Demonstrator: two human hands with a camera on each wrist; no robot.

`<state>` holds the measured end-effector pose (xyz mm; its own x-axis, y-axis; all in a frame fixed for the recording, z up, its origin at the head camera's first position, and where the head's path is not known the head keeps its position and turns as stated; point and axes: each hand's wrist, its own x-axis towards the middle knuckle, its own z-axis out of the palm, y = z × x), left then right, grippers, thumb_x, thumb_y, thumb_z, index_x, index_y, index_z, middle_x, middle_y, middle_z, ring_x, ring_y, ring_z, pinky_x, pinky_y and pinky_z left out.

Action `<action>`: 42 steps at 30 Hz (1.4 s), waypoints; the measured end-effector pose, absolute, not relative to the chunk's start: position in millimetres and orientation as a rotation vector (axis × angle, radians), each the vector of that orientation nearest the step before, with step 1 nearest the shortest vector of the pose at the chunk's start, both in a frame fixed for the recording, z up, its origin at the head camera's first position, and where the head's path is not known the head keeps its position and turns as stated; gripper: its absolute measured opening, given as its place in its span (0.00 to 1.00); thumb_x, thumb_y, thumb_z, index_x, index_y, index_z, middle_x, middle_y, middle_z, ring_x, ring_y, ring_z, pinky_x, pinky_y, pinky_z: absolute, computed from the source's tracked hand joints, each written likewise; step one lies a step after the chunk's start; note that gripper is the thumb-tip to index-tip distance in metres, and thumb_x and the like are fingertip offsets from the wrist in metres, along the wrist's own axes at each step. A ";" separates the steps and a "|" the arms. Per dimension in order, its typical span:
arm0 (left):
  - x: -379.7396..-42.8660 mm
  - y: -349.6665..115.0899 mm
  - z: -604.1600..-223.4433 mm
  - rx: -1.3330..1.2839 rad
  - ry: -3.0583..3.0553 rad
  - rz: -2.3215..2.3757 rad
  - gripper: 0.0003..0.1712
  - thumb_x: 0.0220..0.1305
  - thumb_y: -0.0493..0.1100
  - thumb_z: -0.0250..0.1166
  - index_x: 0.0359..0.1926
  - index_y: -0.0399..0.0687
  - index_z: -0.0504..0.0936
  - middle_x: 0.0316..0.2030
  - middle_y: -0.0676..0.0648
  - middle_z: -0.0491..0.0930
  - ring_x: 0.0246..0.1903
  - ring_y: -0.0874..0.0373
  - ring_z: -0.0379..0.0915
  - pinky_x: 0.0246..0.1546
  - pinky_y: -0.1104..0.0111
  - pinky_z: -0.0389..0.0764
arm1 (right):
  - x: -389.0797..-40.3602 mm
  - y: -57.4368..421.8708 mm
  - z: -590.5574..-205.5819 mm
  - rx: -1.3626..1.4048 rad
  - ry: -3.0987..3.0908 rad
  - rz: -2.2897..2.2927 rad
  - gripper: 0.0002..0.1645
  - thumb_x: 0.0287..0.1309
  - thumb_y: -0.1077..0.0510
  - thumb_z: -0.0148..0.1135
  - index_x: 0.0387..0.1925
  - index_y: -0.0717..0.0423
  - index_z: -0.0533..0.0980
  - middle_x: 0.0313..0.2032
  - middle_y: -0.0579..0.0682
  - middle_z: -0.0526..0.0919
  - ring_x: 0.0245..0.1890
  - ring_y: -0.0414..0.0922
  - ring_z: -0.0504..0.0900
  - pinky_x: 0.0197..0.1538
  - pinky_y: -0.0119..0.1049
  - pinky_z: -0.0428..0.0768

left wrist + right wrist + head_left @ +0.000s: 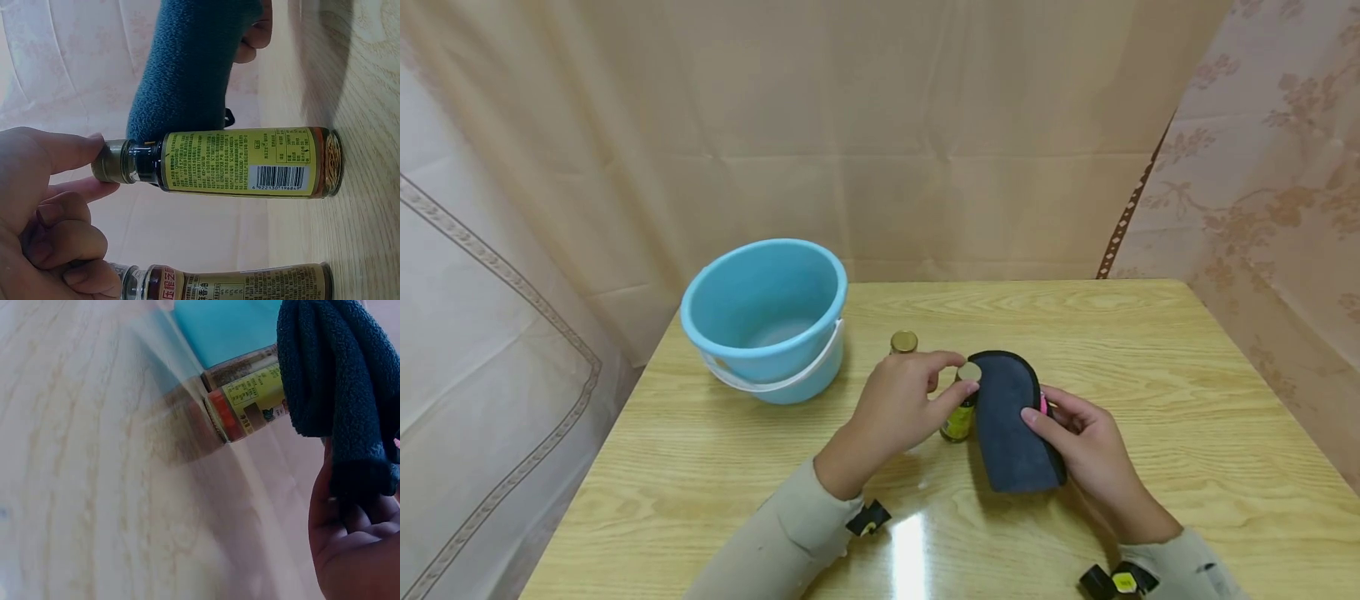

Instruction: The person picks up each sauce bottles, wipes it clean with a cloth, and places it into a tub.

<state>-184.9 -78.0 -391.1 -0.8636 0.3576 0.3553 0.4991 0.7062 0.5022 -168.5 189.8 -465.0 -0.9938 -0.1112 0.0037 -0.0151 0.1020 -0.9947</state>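
My left hand (901,402) pinches the gold cap of a small glass bottle (957,425) between thumb and index finger. The bottle stands upright on the table; in the left wrist view its yellow-green label (237,162) carries a barcode and dark liquid shows at the base. My right hand (1097,454) grips a folded dark blue cloth (1011,433) with a black edge, held beside the bottle. A bit of pink shows at the cloth's right side near the fingers. The cloth looks fuzzy in the right wrist view. A second gold-capped bottle (250,284) stands behind my left hand.
A light blue bucket (827,379) with a white handle stands at the table's back left. The wooden table (1187,375) ends at a beige curtain (887,142) behind, with patterned cloth hanging on both sides.
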 end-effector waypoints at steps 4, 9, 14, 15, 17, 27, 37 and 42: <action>-184.8 -78.2 -391.1 -0.687 -2.685 -0.874 0.24 0.72 0.61 0.65 0.58 0.54 0.87 0.15 0.59 0.69 0.16 0.66 0.62 0.19 0.74 0.63 | -170.1 188.9 -466.2 -0.112 2.333 -1.966 0.29 0.68 0.53 0.69 0.67 0.58 0.76 0.44 0.44 0.90 0.40 0.41 0.88 0.39 0.38 0.88; -185.0 -78.1 -392.0 -0.691 -2.677 -0.869 0.23 0.72 0.61 0.64 0.57 0.55 0.87 0.16 0.59 0.69 0.16 0.66 0.62 0.19 0.74 0.63 | -171.3 187.6 -467.3 -0.106 2.377 -1.898 0.31 0.68 0.49 0.69 0.67 0.57 0.76 0.44 0.43 0.91 0.41 0.42 0.89 0.40 0.40 0.88; -184.5 -78.1 -392.3 -0.698 -2.676 -0.874 0.22 0.72 0.61 0.64 0.57 0.56 0.87 0.16 0.59 0.70 0.17 0.67 0.62 0.19 0.74 0.64 | -172.0 187.0 -469.4 -0.095 2.412 -1.833 0.32 0.67 0.47 0.70 0.67 0.57 0.77 0.44 0.43 0.91 0.41 0.41 0.90 0.40 0.40 0.88; -184.5 -78.1 -392.0 -0.699 -2.678 -0.874 0.22 0.72 0.61 0.64 0.57 0.56 0.87 0.16 0.59 0.70 0.17 0.67 0.62 0.19 0.74 0.64 | -172.1 187.1 -470.2 -0.096 2.414 -1.826 0.32 0.67 0.47 0.70 0.67 0.57 0.77 0.44 0.43 0.91 0.42 0.41 0.90 0.40 0.40 0.88; -184.5 -78.0 -392.1 -0.698 -2.683 -0.873 0.22 0.72 0.61 0.64 0.57 0.56 0.87 0.16 0.59 0.70 0.17 0.66 0.63 0.19 0.73 0.64 | -172.4 187.2 -471.5 -0.092 2.415 -1.813 0.32 0.66 0.46 0.70 0.66 0.57 0.77 0.45 0.45 0.91 0.42 0.41 0.90 0.40 0.40 0.88; -184.0 -78.2 -391.1 -0.701 -2.696 -0.857 0.23 0.73 0.62 0.63 0.58 0.56 0.87 0.16 0.59 0.69 0.17 0.66 0.62 0.18 0.73 0.63 | -174.2 187.9 -476.3 -0.069 2.416 -1.727 0.33 0.64 0.43 0.72 0.65 0.54 0.79 0.54 0.59 0.87 0.42 0.41 0.90 0.40 0.40 0.88; -184.3 -78.8 -391.3 -0.715 -2.688 -0.873 0.22 0.73 0.61 0.63 0.58 0.56 0.86 0.16 0.60 0.70 0.18 0.66 0.64 0.19 0.73 0.64 | -174.3 186.0 -473.7 -0.108 2.603 -1.531 0.31 0.63 0.42 0.72 0.63 0.52 0.81 0.58 0.59 0.85 0.46 0.38 0.86 0.40 0.32 0.85; -184.3 -79.2 -391.8 -0.708 -2.690 -0.872 0.24 0.73 0.62 0.63 0.60 0.56 0.85 0.16 0.59 0.69 0.16 0.66 0.61 0.18 0.73 0.62 | -174.3 185.6 -474.3 -0.114 2.624 -1.514 0.31 0.63 0.42 0.73 0.62 0.52 0.82 0.55 0.59 0.86 0.43 0.38 0.87 0.39 0.33 0.85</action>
